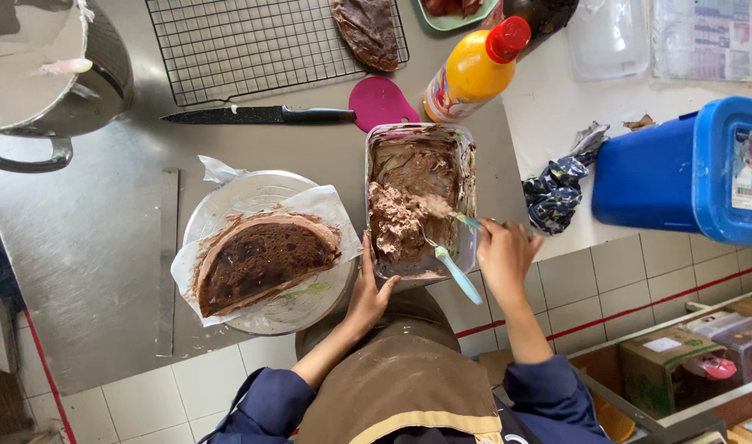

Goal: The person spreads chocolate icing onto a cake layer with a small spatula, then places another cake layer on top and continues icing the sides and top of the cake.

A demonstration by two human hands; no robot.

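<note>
A clear rectangular tub [469,156] of brown chocolate cream [401,218] stands at the counter's near edge. My left hand [368,292] grips the tub's near left corner. My right hand [503,255] holds a light-blue-handled spatula [452,215] whose tip carries a lump of cream over the tub. A second light-blue utensil [458,275] leans in the tub's near right corner. Left of the tub, a half-round chocolate cake [261,259] with a cream rim lies on paper on a round metal turntable [244,193].
A black knife [261,115], a pink scraper [380,103] and an orange bottle with a red cap [475,70] lie beyond the tub. A wire rack [253,45] holds another cake piece [368,31]. A metal mixing bowl [55,74] sits far left, a blue lidded box [688,168] at right.
</note>
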